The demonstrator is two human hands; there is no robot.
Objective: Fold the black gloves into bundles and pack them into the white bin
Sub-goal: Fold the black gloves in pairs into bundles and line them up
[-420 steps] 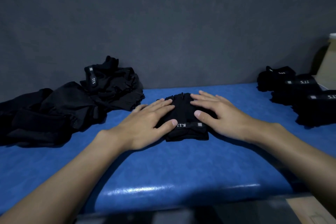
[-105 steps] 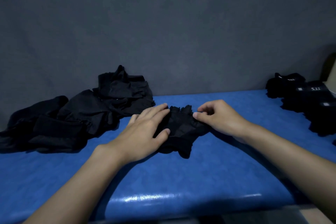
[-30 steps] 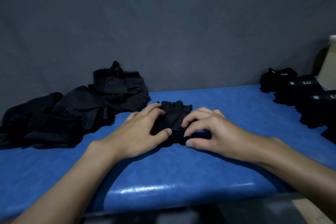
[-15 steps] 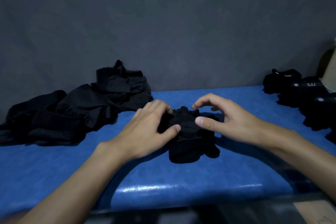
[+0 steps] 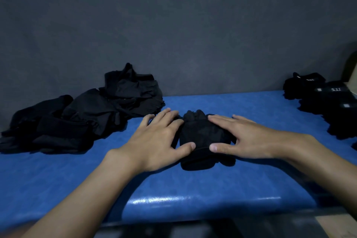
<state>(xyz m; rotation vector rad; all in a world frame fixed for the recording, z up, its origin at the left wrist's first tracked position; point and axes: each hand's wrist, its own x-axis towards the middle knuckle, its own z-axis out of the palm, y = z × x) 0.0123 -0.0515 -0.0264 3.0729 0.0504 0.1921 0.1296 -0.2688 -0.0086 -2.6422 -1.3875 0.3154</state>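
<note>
Black fabric glove bundle point(image 5: 204, 141) lies at the centre of the frame, a little below the middle, flat on the blue padded surface point(image 5: 193, 185), its cuff end toward the lower edge and its bunched fingertips toward the top. The left hand point(image 5: 156, 141) lies on the bundle's left flank and the right hand point(image 5: 245, 139) on its right flank. Both are spread palm down with fingers straight, and the thumbs are near one another over the cuff end. Neither hand is curled round the cloth; they press and flatten it rather than grasp it.

Judging by this, the step in hand is squaring and compressing a fold so that the gloves hold as one bundle, and this one is not yet packed. The next move likely calls for closing the fingers round the whole bundle, lifting it and carrying it toward the right of the frame. Soft cloth gripped by one layer only may spring open.

At the left of the frame, well apart, sits a loose heap of unfolded black gloves point(image 5: 87, 118), so much of the task seems to remain. At the right edge a row of folded black bundles with white lettering point(image 5: 328, 100) rests on the same surface. The white bin cannot be made out with certainty. Behind everything stands a grey wall point(image 5: 173, 25)
</note>
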